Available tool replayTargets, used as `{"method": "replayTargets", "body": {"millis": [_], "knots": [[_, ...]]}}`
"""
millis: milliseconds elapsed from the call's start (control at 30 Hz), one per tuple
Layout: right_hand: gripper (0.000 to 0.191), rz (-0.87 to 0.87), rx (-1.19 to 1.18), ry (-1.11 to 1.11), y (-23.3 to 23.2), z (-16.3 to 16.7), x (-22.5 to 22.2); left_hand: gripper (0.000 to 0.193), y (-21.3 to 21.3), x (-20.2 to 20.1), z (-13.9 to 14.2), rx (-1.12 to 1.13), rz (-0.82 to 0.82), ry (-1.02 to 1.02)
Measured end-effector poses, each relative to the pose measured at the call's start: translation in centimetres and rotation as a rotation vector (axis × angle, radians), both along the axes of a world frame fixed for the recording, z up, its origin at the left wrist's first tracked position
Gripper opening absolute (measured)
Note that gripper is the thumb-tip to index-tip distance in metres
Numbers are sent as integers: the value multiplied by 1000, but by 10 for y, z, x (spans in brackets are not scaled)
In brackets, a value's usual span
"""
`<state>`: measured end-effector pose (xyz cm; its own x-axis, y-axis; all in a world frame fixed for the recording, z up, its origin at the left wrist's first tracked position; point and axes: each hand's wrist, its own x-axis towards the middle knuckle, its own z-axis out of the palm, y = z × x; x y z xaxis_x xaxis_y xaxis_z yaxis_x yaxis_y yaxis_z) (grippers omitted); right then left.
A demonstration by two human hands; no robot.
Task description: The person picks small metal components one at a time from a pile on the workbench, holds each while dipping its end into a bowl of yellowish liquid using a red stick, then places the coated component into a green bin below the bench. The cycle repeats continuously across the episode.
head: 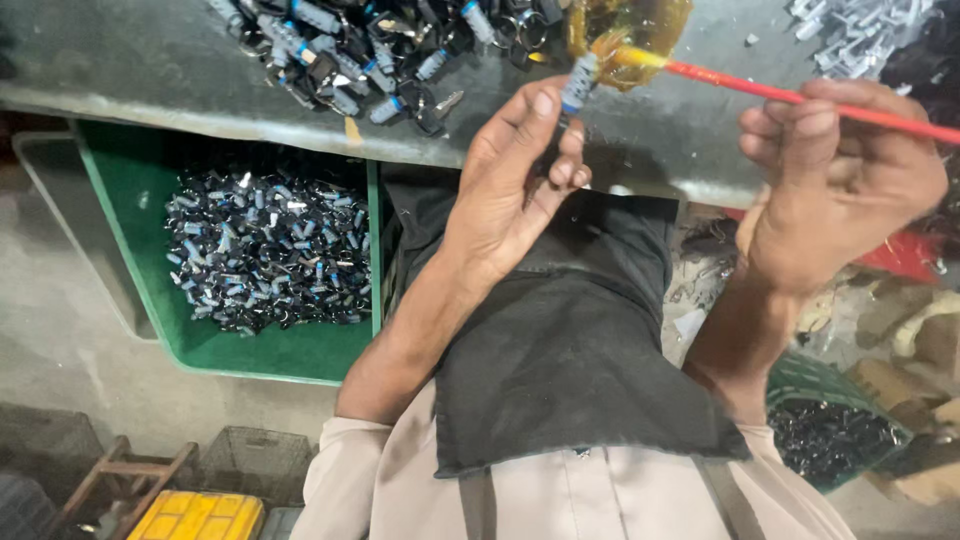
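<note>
Black cloth (570, 370) covers my lap nearest me; above it my left hand (510, 190) pinches a small blue-grey cylinder part (579, 82), right hand (835, 190) is closed round a thin red brush (790, 97), its tip touching that part over the grey bench (150, 70)

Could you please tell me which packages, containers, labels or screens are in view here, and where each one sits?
No labels, signs or screens show.
Green tray: below the bench, left; rectangular, holding small dark and blue parts.
Green basket: lower right, holding dark parts.
Yellow case: bottom left, ribbed.
</note>
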<state>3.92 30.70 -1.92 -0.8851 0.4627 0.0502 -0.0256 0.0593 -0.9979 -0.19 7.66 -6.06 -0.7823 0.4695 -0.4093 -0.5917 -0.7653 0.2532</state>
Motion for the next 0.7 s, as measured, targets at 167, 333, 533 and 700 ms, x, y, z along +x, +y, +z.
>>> {"method": "replayTargets", "body": {"millis": [167,333,533,700], "knots": [[21,96,247,18,-10,15,-16,32,0,4,14,69,-4,-6],[16,454,539,-284,-9,43,-25,38,-77,10,57,-199,-184,382],[22,751,735,-227,-57,4,-9,12,-203,30,72,-1830,-642,967],[31,692,898,-51,-88,-24,-7,12,-161,17,73,-1936,-318,809]]}}
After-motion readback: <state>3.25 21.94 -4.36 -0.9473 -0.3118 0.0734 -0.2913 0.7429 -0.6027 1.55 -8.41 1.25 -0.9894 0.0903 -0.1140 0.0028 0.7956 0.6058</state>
